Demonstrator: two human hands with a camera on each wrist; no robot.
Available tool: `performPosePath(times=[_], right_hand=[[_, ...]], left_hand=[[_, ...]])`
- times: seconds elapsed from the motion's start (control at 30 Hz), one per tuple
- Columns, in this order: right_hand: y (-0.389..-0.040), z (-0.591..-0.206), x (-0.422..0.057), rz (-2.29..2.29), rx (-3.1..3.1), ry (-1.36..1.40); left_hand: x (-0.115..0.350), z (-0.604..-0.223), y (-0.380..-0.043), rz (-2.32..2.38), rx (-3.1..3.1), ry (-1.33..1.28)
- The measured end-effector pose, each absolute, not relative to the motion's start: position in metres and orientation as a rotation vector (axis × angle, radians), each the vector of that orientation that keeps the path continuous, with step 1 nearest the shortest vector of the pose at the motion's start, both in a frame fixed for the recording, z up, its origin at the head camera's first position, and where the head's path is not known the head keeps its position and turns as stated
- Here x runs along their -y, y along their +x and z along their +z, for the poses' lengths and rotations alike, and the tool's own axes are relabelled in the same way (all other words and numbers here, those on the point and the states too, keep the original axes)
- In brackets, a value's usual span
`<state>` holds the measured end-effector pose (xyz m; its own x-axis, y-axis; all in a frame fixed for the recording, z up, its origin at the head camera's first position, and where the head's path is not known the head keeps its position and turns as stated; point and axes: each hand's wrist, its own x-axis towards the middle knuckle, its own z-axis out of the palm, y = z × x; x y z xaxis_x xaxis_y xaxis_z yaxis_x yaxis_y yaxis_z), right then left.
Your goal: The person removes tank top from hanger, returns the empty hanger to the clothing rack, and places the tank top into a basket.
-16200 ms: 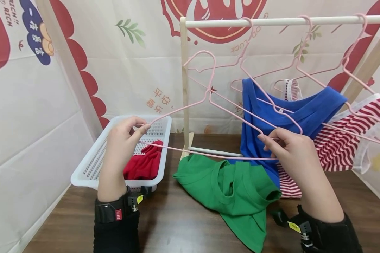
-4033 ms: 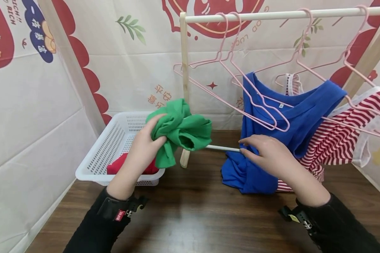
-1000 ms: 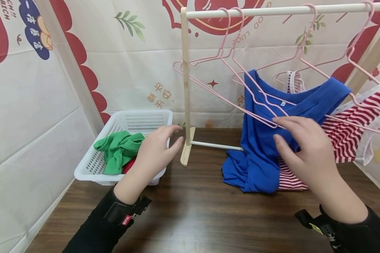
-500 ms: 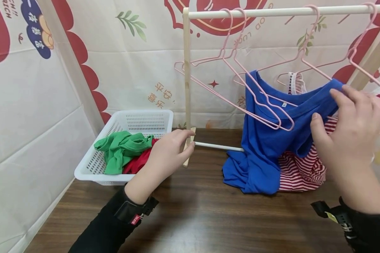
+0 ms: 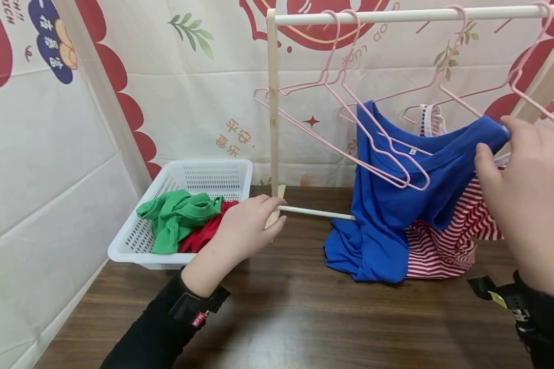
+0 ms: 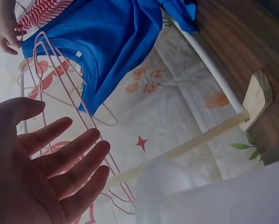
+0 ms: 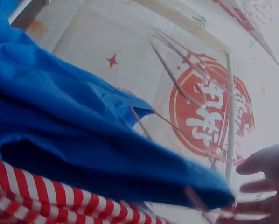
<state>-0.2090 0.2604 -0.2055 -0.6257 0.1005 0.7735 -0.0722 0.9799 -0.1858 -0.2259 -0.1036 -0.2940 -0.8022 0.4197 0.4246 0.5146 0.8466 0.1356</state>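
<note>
Hanger [image 5: 440,79] bears the blue shirt [image 5: 397,205], so the right hand [image 5: 537,179], fingers apart, seemingly grips nothing; relaxed left hand [image 5: 246,225] is empty.

2 hangers [image 5: 373,148] — partly blocking blue top [image 5: 388,215].

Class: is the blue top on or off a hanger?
On: the blue top hangs from a pink hanger hooked over the white rail, and the hanger's bar shows inside the neckline.

I've got four pink hangers [image 5: 325,79], one rack [image 5: 397,17], one white basket [image 5: 208,178], four garments [image 5: 383,230] that I can see, plus my two hands [image 5: 246,223] lol.
</note>
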Motion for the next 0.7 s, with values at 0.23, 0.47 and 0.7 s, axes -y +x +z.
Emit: performPosePath(times=[0.23, 0.47, 0.7], right_hand=[[-0.2150, -0.1988, -0.2663, 0.239, 2.418, -0.077], [-0.2127, -0.1962, -0.2667, 0.197, 2.512, -0.170], [-0.2144, -0.1982, -0.2658, 0.142, 2.556, -0.220]], left_hand=[[0.1087, -0.2882, -0.2273, -0.275, 2.614, -0.671], [0.1119, -0.2848, -0.2270, -0.265, 2.585, -0.622], [0.1141, -0.2877, -0.2273, -0.276, 2.574, -0.603]])
